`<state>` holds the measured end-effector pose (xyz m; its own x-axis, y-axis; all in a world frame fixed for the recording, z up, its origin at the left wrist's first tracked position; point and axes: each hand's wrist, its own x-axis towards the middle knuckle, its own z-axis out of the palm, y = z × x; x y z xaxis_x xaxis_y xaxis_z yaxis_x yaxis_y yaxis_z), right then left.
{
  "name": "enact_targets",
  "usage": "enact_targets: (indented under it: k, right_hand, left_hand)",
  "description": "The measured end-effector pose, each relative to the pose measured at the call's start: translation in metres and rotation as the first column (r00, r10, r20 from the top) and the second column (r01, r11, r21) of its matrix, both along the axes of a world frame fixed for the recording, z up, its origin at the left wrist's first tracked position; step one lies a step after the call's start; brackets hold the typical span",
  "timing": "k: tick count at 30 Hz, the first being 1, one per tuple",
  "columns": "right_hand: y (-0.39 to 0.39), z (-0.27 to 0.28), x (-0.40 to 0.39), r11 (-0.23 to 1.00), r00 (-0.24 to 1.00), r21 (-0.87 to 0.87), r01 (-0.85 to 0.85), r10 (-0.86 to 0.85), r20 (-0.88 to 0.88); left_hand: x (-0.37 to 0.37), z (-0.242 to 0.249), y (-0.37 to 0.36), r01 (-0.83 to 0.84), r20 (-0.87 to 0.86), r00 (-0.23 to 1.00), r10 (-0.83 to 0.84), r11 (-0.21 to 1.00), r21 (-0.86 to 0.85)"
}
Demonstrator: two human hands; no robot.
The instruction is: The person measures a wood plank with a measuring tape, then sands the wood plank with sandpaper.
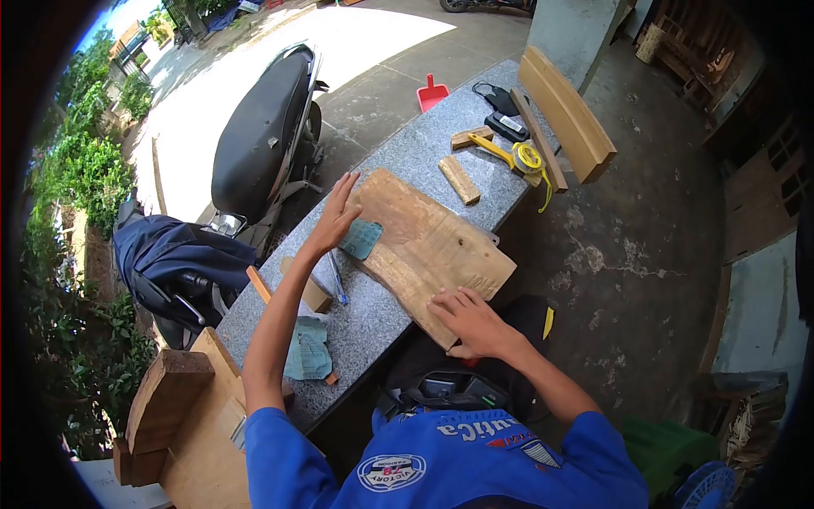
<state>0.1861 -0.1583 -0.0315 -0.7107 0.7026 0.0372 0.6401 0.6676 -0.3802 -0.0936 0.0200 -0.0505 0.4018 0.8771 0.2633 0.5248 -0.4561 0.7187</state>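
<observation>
A wooden board [441,246] with a wavy edge lies across the granite tabletop, overhanging its near side. My left hand [337,220] is at the board's far left edge, its fingers stretched out. Right beside that palm, a piece of blue-green sandpaper [363,240] rests on the board. My right hand [471,322] lies flat on the board's near end with fingers spread and the thumb by the edge. Left of the board are a blue pen [338,280] and a small wood block [315,295]. A worn blue-green sheet [309,349] lies closer to me.
Beyond the board are a wood offcut [459,180], a yellow tape measure [526,158], a black box [507,127] and long planks [566,114]. A motorbike [263,127] stands left of the table [373,318]. A wooden piece [170,399] is at lower left. A red dustpan [432,92] is behind.
</observation>
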Motion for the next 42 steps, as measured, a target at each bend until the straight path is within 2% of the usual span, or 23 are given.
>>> enact_targets:
  k: [1, 2, 3, 4, 5, 7, 9, 11, 15, 18, 21, 24, 26, 27, 30, 33, 36, 37, 42]
  right_hand:
    - [0.006, 0.005, 0.002, 0.997, 0.999, -0.077, -0.029, 0.028, -0.022]
    - [0.013, 0.008, 0.001, 0.990, 0.998, -0.140, -0.032, 0.025, -0.052]
    - [0.022, 0.011, -0.004, 0.980, 0.996, -0.198, -0.034, 0.018, -0.083]
    - [0.030, 0.014, -0.010, 0.967, 0.993, -0.252, -0.036, 0.008, -0.114]
    - [0.039, 0.007, -0.019, 0.997, 0.986, -0.062, -0.053, 0.042, -0.161]
    - [0.067, -0.009, -0.052, 0.998, 0.953, 0.051, -0.040, 0.054, -0.299]
    - [0.091, -0.025, -0.087, 0.973, 0.949, 0.221, 0.063, 0.009, -0.314]
    - [0.104, -0.056, -0.106, 0.960, 0.972, 0.258, 0.106, -0.045, -0.229]
    - [0.101, -0.057, -0.097, 0.944, 0.976, 0.278, 0.178, -0.135, -0.168]
    - [0.102, -0.054, -0.078, 0.924, 0.979, 0.341, 0.171, -0.121, -0.163]
    - [0.107, -0.037, -0.082, 0.961, 0.987, 0.238, 0.141, -0.155, 0.042]
    - [0.113, -0.042, -0.094, 0.956, 0.983, 0.230, 0.183, -0.177, -0.047]
    - [0.112, -0.054, -0.098, 0.911, 0.964, 0.335, 0.240, -0.182, -0.195]
    - [0.110, -0.054, -0.099, 0.883, 0.946, 0.379, 0.277, -0.182, -0.268]
    - [0.110, -0.054, -0.096, 0.930, 0.962, 0.268, 0.252, -0.209, -0.178]
    - [0.113, -0.063, -0.096, 0.888, 0.955, 0.399, 0.228, -0.125, -0.268]
    - [0.114, -0.066, -0.095, 0.932, 0.971, 0.312, 0.185, -0.125, -0.202]
    - [0.114, -0.067, -0.096, 0.931, 0.967, 0.310, 0.190, -0.123, -0.225]
    - [0.114, -0.069, -0.096, 0.919, 0.958, 0.336, 0.208, -0.123, -0.258]
  left_hand:
    - [-0.014, 0.007, 0.005, 0.021, -0.069, 0.997, -0.021, 1.000, 0.002]
    - [-0.036, 0.005, 0.019, 0.043, -0.224, 0.973, -0.060, 0.996, -0.084]
    - [-0.043, 0.017, 0.011, -0.079, -0.498, 0.867, 0.003, 0.988, -0.133]
    - [-0.048, 0.030, 0.002, -0.208, -0.731, 0.681, 0.039, 0.968, -0.142]
    - [-0.054, 0.027, -0.003, -0.242, -0.758, 0.651, 0.028, 0.955, -0.173]
    - [-0.052, 0.016, -0.015, -0.202, -0.766, 0.643, 0.011, 0.967, -0.155]
    - [-0.045, 0.010, -0.024, -0.166, -0.726, 0.686, 0.049, 0.982, -0.091]
    - [-0.046, 0.004, -0.025, -0.162, -0.635, 0.763, 0.118, 0.987, -0.011]
    - [-0.059, 0.000, -0.021, -0.051, -0.474, 0.877, 0.077, 0.996, 0.067]
    - [-0.057, 0.002, -0.022, -0.009, -0.529, 0.846, 0.062, 0.995, 0.102]
    - [-0.050, 0.003, -0.027, 0.047, -0.590, 0.804, 0.077, 0.980, 0.191]
    - [-0.049, -0.005, -0.032, 0.128, -0.622, 0.777, 0.101, 0.941, 0.313]
    - [-0.046, -0.012, -0.035, 0.153, -0.667, 0.732, 0.143, 0.919, 0.364]
    - [-0.045, -0.013, -0.034, 0.156, -0.710, 0.693, 0.127, 0.935, 0.320]
    - [-0.045, -0.021, -0.034, 0.154, -0.741, 0.646, 0.183, 0.920, 0.361]
    - [-0.040, -0.019, -0.038, 0.154, -0.733, 0.641, 0.227, 0.898, 0.413]
    - [-0.060, -0.018, -0.028, 0.074, -0.637, 0.764, 0.102, 0.967, 0.243]
    - [-0.063, -0.013, -0.028, 0.080, -0.678, 0.729, 0.090, 0.974, 0.214]
    - [-0.068, -0.004, -0.031, -0.106, -0.411, 0.895, 0.173, 0.978, 0.182]
